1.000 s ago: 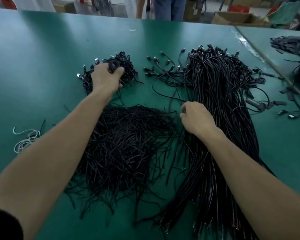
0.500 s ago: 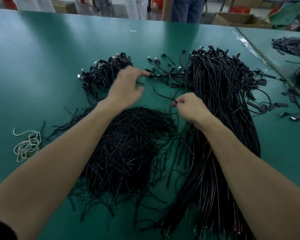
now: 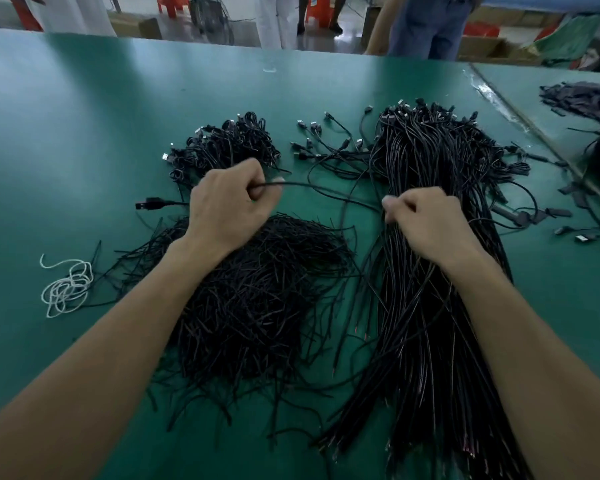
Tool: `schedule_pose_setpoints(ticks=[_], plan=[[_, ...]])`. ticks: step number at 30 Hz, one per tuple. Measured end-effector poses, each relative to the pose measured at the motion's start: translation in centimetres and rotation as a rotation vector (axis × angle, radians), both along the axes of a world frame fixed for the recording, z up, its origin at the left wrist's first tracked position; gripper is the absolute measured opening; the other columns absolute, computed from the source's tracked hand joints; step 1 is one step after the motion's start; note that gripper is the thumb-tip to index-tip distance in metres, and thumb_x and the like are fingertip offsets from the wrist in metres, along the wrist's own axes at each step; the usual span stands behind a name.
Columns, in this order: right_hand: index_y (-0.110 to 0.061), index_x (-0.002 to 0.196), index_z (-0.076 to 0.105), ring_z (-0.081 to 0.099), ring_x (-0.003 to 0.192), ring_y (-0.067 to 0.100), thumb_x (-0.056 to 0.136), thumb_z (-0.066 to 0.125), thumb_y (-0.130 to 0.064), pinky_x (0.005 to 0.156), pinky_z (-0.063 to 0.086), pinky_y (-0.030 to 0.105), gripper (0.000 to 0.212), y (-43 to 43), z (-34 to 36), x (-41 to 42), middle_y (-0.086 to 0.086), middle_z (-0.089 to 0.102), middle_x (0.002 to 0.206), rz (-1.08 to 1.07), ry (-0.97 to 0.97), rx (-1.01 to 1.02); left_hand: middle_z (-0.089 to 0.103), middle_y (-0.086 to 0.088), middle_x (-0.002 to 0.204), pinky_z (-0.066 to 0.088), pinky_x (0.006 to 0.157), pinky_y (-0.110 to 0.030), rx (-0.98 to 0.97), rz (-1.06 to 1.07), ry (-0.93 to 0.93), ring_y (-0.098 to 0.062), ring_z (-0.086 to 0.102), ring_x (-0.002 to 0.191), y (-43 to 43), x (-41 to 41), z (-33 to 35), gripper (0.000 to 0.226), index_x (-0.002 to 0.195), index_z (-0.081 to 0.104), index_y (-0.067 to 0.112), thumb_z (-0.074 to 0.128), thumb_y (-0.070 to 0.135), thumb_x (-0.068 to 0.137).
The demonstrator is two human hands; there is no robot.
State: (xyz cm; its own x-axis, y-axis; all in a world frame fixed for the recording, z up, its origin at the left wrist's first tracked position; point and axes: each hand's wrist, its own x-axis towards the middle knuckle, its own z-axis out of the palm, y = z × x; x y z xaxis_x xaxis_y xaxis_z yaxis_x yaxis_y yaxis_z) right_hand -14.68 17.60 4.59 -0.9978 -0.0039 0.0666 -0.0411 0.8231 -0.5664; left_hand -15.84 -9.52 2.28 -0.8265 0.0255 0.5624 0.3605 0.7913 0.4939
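fingers [image 3: 257, 195] of the left hand [image 3: 227, 209] curl round, and the right hand [image 3: 430, 225] pinches, one black cable [image 3: 312, 187] stretched between them above the counter [image 3: 84, 133], probably to draw it clear of the right bundle [image 3: 437, 289].

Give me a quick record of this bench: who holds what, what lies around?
Left hand: grips a black USB cable, plug sticking out leftward
Right hand: pinches the same cable further along
Near pile: tangled short black wire pieces
Right bundle: long black cables lying side by side
Far heap: bunched cables with USB plugs
Left side: loose white cord
Surface: green table
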Motion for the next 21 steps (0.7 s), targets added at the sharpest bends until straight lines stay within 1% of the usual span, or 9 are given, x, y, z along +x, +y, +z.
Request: schedule_pose_setpoints(ticks=[2,3,6,11,13,15,17,19,21], plan=[[-0.015,0.098,0.067,0.058,0.062,0.013,0.102,0.048,-0.042,0.060,0.049,0.031,0.033,0.0,-0.1,-0.1,0.002,0.062,0.075,0.128,-0.100,0.145,0.040,0.014,0.053,0.034,0.050,-0.025,-0.101,-0.086,-0.081,-0.005,0.037,0.045,0.4,0.7,0.2,0.038,0.064,0.039,0.029,0.055,0.049,0.092],[-0.018,0.104,0.064,0.060,0.072,0.016,0.102,0.047,-0.044,0.065,0.049,0.032,0.031,-0.4,-0.1,0.1,0.001,0.064,0.084,0.210,-0.123,0.135,0.041,0.012,0.054,0.033,0.051,-0.027,-0.134,-0.142,-0.128,-0.007,0.038,0.046,0.7,1.0,0.4,0.039,0.065,0.039,0.028,0.048,0.053,0.093],[-0.024,0.117,0.062,0.060,0.089,0.008,0.102,0.047,-0.042,0.073,0.045,0.019,0.028,-2.4,-0.2,0.7,-0.010,0.063,0.097,0.400,-0.084,-0.064,0.042,0.001,0.056,0.035,0.051,-0.035,-0.148,-0.256,-0.190,-0.019,0.039,0.049,1.6,1.4,0.5,0.046,0.066,0.036,0.021,0.029,0.054,0.098],[-0.026,0.091,0.068,0.058,0.069,-0.004,0.102,0.054,-0.027,0.061,0.043,0.012,0.018,-3.5,-0.6,1.1,-0.022,0.063,0.074,0.310,0.171,-0.285,0.053,-0.011,0.063,0.044,0.057,-0.043,-0.132,-0.214,-0.245,-0.029,0.050,0.057,1.5,1.9,0.1,0.063,0.073,0.049,0.005,0.028,0.057,0.102],[-0.028,0.089,0.068,0.060,0.070,0.007,0.101,0.055,-0.027,0.059,0.047,0.021,0.017,-3.3,-0.4,0.7,-0.012,0.069,0.080,0.180,0.246,-0.384,0.049,-0.011,0.058,0.043,0.054,-0.039,-0.089,-0.191,-0.359,-0.028,0.045,0.051,1.2,2.1,0.1,0.067,0.070,0.048,0.001,0.029,0.058,0.100],[-0.028,0.088,0.069,0.054,0.062,0.016,0.100,0.056,-0.029,0.058,0.047,0.029,0.018,-3.3,-0.3,0.3,0.007,0.069,0.081,0.075,0.269,-0.439,0.037,0.000,0.050,0.035,0.049,-0.030,0.026,-0.294,-0.511,-0.018,0.033,0.044,1.3,2.5,0.4,0.062,0.063,0.045,0.008,0.035,0.055,0.101],[-0.029,0.087,0.069,0.049,0.056,0.015,0.100,0.056,-0.031,0.052,0.043,0.025,0.018,-3.5,-0.5,0.0,0.014,0.068,0.081,0.013,0.258,-0.418,0.030,0.001,0.051,0.026,0.046,-0.026,0.232,-0.476,-0.662,-0.017,0.024,0.044,1.8,3.1,0.9,0.057,0.058,0.046,0.017,0.039,0.056,0.100],[-0.028,0.085,0.069,0.045,0.048,0.011,0.100,0.057,-0.032,0.044,0.037,0.021,0.020,-3.7,-0.6,-0.1,0.008,0.064,0.067,0.049,0.215,-0.378,0.027,0.000,0.053,0.021,0.042,-0.024,0.563,-0.679,-0.788,-0.016,0.020,0.045,2.3,3.8,1.5,0.053,0.058,0.046,0.021,0.040,0.052,0.101],[-0.028,0.085,0.071,0.040,0.042,0.004,0.099,0.058,-0.033,0.043,0.031,0.016,0.020,-4.0,-0.5,0.2,-0.003,0.056,0.057,0.207,0.103,-0.299,0.027,0.005,0.053,0.022,0.038,-0.020,0.893,-0.812,-0.844,-0.011,0.021,0.043,2.7,3.9,2.0,0.049,0.063,0.051,0.021,0.038,0.045,0.104]])
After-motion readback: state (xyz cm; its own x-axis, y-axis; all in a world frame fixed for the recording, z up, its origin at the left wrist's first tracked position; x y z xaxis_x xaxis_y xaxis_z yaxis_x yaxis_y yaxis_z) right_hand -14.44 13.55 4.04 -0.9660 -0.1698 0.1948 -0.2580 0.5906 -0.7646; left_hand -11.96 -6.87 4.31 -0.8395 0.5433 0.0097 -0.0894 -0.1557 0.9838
